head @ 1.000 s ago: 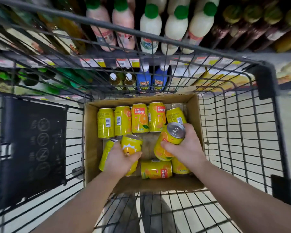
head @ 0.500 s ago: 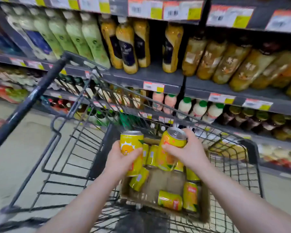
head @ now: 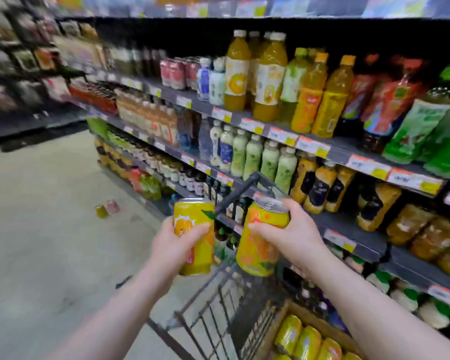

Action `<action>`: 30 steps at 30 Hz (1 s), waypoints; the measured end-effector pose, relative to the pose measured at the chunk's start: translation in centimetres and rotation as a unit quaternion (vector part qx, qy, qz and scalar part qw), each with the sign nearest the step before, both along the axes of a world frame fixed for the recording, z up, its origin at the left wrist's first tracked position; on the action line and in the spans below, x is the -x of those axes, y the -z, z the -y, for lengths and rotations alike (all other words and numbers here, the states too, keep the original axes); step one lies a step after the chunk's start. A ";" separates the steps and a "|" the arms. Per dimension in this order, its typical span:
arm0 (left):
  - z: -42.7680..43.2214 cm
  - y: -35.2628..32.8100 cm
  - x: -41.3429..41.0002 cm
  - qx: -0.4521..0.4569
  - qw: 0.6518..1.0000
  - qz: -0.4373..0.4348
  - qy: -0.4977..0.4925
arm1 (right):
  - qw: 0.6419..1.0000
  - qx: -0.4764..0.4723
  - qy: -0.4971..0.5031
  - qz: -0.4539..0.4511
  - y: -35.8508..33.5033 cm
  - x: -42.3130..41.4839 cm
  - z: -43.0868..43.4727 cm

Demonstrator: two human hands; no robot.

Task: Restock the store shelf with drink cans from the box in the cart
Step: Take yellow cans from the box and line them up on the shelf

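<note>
My left hand grips a yellow drink can upright, above the cart's left side. My right hand grips a second yellow-orange can, tilted with its silver top up. Both cans are held in the air in front of the store shelf. The cardboard box sits in the cart at the bottom right, with several yellow cans lying in it.
The shelves run from far left to near right, packed with bottles of juice, tea and milk drinks, with price tags along the edges. Two small containers stand on the grey floor at the left. The cart's handle rises between my hands.
Both hands have lifted their cans out of the box and up in front of the shelf. My view has swung up and left, from the cart's inside to the aisle.
</note>
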State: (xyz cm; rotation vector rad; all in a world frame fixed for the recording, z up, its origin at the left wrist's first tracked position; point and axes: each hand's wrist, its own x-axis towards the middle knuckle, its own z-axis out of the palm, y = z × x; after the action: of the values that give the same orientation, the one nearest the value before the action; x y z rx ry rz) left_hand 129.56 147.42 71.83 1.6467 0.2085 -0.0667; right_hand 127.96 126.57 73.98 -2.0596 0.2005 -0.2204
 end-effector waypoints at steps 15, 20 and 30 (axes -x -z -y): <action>-37.1 -4.1 -5.6 -0.020 0.994 0.038 -0.097 | 0.992 -0.037 -0.116 0.014 -4.0 -11.9 -35.2; -40.7 -3.7 -9.7 0.021 0.994 0.038 -0.098 | 0.991 -0.025 -0.128 0.006 -5.0 -16.6 -39.0; -44.1 -3.9 -27.1 -0.009 0.994 0.047 -0.101 | 0.991 -0.028 -0.129 0.000 -4.8 -34.5 -42.4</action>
State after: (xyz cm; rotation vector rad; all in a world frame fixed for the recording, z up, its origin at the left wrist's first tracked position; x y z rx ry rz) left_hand 156.64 191.49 75.69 1.6340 0.3038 0.1661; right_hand 162.43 168.98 78.82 -2.0054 -0.0597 -0.0559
